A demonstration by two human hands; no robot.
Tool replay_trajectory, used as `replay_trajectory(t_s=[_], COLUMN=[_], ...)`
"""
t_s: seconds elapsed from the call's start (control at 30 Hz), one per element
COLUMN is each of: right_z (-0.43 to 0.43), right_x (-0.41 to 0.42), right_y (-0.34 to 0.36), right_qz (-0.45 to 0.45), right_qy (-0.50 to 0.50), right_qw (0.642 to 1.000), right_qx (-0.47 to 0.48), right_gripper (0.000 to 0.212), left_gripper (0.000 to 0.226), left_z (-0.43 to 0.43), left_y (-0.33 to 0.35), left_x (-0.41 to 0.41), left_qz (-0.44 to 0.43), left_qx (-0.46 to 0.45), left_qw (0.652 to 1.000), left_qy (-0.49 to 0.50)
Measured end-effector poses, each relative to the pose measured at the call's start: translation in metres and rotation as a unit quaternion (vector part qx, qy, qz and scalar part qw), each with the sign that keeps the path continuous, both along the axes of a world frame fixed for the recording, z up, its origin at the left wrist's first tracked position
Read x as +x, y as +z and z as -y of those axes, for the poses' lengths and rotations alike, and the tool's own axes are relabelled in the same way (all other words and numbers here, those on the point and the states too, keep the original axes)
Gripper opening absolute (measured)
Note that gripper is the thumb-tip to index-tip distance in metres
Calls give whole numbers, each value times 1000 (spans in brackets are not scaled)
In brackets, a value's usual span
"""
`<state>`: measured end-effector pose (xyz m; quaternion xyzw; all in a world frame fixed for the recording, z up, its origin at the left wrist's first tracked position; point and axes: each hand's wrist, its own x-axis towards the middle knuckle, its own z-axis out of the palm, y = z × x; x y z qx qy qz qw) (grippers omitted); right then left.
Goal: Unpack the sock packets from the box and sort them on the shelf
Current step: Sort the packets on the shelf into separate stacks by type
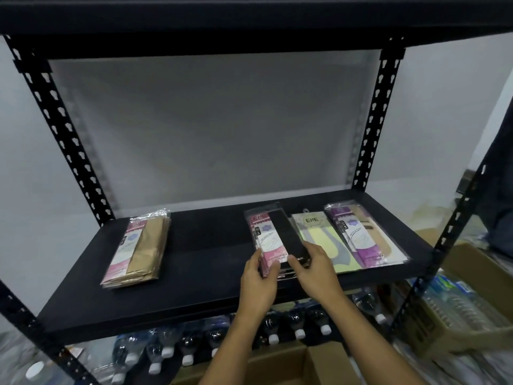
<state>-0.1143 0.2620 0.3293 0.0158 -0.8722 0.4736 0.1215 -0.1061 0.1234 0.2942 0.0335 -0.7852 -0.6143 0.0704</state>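
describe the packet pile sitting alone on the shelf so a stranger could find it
Look at the black shelf board of the metal rack. Toward its left end, well away from the other packets, lies a pile of packets. It alone shows shiny gold-tan socks beside a pink label.

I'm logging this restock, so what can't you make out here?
Head view only.
Near ends of black-sock packets: covered by left hand and right hand; count unclear.
Small print on their label: blurred.
Cardboard box: cut by bottom edge, contents unseen.
Yellow packet: partly behind right hand.
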Motion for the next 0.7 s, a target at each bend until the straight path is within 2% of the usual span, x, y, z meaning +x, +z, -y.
replay_trajectory(t_s=[0.3,0.47,0.7], right_z=[-3,-5,-5], right_x=[0,1,-5], right_y=[-10,-10,-11], right_qz=[17,21,15], right_qy=[30,34,52], right_qw=[999,998,998], right_qx=[-36,-38,-17], right_gripper=[52,57,47], left_gripper=[49,51,48], left_z=[-4,-4,-5], left_y=[-4,-5,-6], left_x=[-1,-2,-4], left_qz=[-10,-8,-8], left_qx=[3,9,15], left_qw=[1000,1000,1000], left_qy=[3,5,13])
